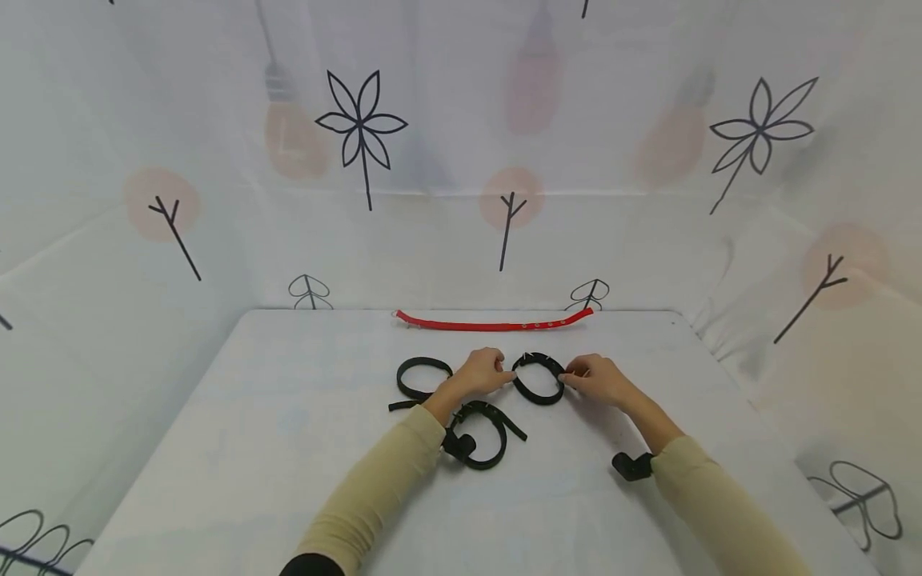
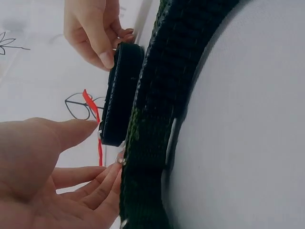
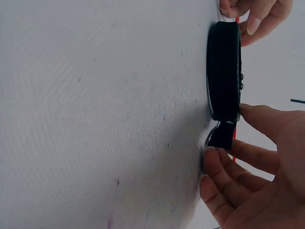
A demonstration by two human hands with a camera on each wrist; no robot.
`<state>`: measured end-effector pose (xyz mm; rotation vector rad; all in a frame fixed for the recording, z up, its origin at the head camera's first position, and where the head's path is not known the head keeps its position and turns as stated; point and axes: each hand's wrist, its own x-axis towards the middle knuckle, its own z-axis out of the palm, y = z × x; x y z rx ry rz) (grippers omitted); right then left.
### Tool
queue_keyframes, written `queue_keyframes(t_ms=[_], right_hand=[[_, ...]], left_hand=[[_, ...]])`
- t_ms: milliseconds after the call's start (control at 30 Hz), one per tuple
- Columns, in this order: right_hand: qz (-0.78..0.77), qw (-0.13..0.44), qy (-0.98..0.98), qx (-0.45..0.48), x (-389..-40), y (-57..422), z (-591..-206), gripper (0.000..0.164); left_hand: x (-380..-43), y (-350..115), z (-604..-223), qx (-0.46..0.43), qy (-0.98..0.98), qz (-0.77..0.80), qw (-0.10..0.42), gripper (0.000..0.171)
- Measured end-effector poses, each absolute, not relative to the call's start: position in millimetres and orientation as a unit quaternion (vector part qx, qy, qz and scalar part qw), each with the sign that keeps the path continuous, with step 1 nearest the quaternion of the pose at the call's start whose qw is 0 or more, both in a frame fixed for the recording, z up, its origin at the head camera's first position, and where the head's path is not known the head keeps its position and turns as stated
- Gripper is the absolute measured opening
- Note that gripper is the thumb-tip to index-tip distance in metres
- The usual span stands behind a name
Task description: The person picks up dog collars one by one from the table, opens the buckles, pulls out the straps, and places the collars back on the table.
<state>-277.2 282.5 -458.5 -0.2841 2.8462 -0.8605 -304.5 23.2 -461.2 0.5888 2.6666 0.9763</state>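
Note:
Between the hands on the white table lies a black collar (image 1: pixel 538 399) fastened into a ring, with metal fittings along its far side. My left hand (image 1: pixel 481 372) pinches its left edge with thumb and fingers. At the opposite edge, my right hand (image 1: pixel 599 379) holds the band; in the right wrist view, the thumb is on the ring (image 3: pixel 224 71) and the fingers are around the short strap tail (image 3: pixel 221 136). A second looped black collar (image 1: pixel 425 362) lies left of my left hand. Under my left forearm a third black collar (image 1: pixel 502 444) sits nearer, its strap end sticking out right.
A red collar (image 1: pixel 490 326) with metal eyelets is stretched out along the back edge of the white table (image 1: pixel 288 416). Behind it hangs a pale printed cloth (image 1: pixel 432 264). Black wrist cameras (image 1: pixel 632 466) jut from both sleeves.

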Motion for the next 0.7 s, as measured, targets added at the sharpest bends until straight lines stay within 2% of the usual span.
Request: queue_keyframes(t_ms=[233, 700], right_hand=[[-0.307, 0.091, 0.943, -0.088, -276.8, 273.9, -456.1, 0.026], [-0.318, 0.05, 0.943, -0.086, -279.9, 261.1, -461.5, 0.016]], left_hand=[[-306.1, 34.4, -463.1, 0.205, 0.911, 0.34, 0.109, 0.032], [-300.9, 30.5, -460.1, 0.208, 0.901, 0.364, 0.112, 0.033]])
